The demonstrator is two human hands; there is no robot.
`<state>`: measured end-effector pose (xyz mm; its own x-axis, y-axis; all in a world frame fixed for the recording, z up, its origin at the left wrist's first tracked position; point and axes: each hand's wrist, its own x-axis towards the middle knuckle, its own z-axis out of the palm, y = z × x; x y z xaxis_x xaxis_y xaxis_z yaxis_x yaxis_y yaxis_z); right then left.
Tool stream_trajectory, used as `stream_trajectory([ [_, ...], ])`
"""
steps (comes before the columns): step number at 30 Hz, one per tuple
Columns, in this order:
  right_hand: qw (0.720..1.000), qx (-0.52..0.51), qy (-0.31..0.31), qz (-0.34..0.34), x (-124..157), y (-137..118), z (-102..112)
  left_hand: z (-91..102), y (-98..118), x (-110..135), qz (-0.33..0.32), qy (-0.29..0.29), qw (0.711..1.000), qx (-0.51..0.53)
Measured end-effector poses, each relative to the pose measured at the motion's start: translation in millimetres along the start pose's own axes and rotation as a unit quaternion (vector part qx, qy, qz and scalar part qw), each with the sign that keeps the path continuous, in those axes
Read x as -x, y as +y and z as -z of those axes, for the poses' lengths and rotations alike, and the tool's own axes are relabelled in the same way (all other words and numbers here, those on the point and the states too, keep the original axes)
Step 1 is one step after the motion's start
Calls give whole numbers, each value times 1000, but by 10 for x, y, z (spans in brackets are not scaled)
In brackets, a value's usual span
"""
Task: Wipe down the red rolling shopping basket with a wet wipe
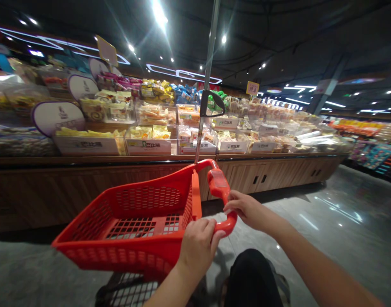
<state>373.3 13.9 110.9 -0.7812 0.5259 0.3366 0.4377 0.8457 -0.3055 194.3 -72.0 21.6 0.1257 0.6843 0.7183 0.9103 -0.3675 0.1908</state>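
Observation:
A red plastic shopping cart basket (131, 221) stands in front of me with nothing in it. Its red handle bar (218, 184) curves across the near end. My left hand (198, 245) is closed around the lower end of the handle. My right hand (246, 209) grips the handle a little higher, fingers curled over it. A metal pole (204, 98) rises from the cart's far corner.
A long wooden display counter (265, 170) holds clear bins of packaged snacks (150, 128) with white labels. Shiny grey floor (326, 221) stretches off to the right. More shelves (374, 145) stand at the far right. My dark trouser leg (251, 277) is below.

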Motion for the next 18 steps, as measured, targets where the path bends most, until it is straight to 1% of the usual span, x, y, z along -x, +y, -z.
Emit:
stream_trajectory([
  [3,998,12,63,-23,-165,165,-103,1,22,11,-3,6,1000,1],
  [5,997,11,72,-13,-196,202,-112,4,24,11,-4,11,1000,0],
  [7,999,-4,48,11,-130,143,-60,13,17,14,-5,15,1000,0],
  [10,999,-19,-25,36,43,-25,43,36,2,28,-11,23,1000,2],
  [12,998,-13,-42,34,99,-80,55,51,-4,38,-13,27,1000,7],
  [13,999,-8,-32,29,92,-74,37,56,-5,41,-13,26,1000,10],
  [16,999,11,33,4,-24,44,-68,61,-6,36,-7,19,1000,14],
  [18,998,29,62,-3,-93,113,-123,58,-9,28,-5,17,1000,12],
])
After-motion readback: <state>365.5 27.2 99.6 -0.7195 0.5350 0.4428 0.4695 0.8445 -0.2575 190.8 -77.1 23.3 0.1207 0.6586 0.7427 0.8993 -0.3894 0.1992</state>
